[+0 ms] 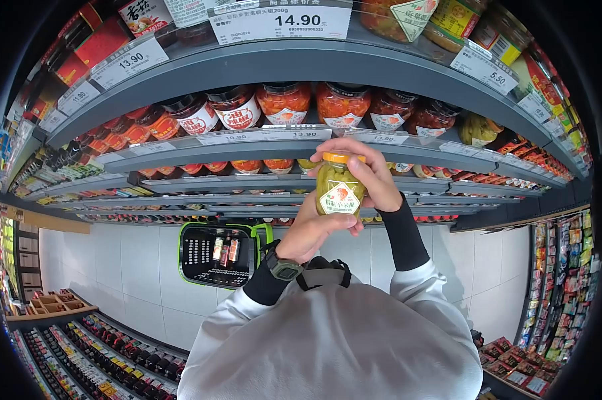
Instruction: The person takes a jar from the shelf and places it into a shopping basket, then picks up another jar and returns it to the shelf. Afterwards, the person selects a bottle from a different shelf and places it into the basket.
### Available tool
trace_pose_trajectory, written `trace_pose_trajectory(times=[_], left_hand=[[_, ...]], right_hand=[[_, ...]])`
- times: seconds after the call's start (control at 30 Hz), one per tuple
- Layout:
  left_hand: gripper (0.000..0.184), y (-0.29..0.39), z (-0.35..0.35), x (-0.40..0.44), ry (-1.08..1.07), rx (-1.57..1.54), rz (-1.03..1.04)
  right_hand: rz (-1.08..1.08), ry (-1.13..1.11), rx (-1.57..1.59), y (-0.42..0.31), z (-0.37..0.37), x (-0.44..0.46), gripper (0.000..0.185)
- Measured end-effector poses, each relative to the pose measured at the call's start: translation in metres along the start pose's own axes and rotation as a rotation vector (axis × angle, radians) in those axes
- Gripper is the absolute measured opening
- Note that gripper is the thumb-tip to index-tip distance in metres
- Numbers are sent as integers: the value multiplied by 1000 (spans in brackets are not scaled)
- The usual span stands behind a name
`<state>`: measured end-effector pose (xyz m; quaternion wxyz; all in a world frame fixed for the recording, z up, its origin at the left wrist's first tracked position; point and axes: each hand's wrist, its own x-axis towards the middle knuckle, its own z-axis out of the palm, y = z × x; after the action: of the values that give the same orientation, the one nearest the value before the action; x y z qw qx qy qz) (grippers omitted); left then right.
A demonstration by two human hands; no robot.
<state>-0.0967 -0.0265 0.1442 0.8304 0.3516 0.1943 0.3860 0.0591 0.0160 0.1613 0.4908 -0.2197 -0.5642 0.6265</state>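
- Jar of green peppers (339, 183), glass by its look, roughly upright: held between both hands in front of the body, off the shelves.
- Left hand (305, 232): closed around the lower part, thumb across the front below the label (342, 199). Likely the main support; if it loosened, the jar could slide down through the grip.
- Right hand (379, 181): curled about the top and side, fingers by the orange lid (343, 157). Holding by the lid alone would be a weak grip; a twist there could loosen the seal.
- Glass surface: probably smooth. Damp or relaxed fingers could let it turn or slip.
- Tiled floor (141, 293): hard-looking, beneath the work. A dropped jar would probably break, spilling peppers and liquid.
- Shelf edge (281, 63) and the row of red jars (284, 103): ahead of the hands. A careless forward swing could knock the held jar on the edge or tip a neighbour.
- Watch (286, 268): on the left wrist; could catch or tap glass if that arm reached among stock.
- Basket (246, 248): black with green trim, to the person's left, a few packaged goods (234, 251) inside. A jar let go from height could strike them; a careless step could catch the green handle (268, 233).
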Motion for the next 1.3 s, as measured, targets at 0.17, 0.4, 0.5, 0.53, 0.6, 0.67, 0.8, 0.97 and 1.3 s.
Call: trace_pose_trajectory(times=[0.17,0.4,0.5,0.53,0.6,0.67,0.8,0.97,1.3], left_hand=[[49,4,1,2,-19,2,-39],[52,-1,-1,4,-8,-30,-64],[54,-3,0,3,-20,-7,-51],[54,-4,1,3,-24,1,-38],[54,-4,1,3,-26,9,-24],[53,-4,0,2,-20,9,-25],[51,-5,1,0,19,-20,-23],[44,-4,3,0,34,-9,-14],[45,-7,5,-2,55,32,-13]], right_hand=[[46,39,0,-3,0,1,32],[48,50,-13,-3,-1,4,32],[38,62,8,-1,-1,2,32],[32,67,16,-1,-1,2,32],[29,95,24,-1,1,1,32],[18,122,29,1,4,1,31],[-7,181,2,7,9,1,36],[-27,212,-19,8,12,1,39],[-13,217,-1,9,12,-1,41]])
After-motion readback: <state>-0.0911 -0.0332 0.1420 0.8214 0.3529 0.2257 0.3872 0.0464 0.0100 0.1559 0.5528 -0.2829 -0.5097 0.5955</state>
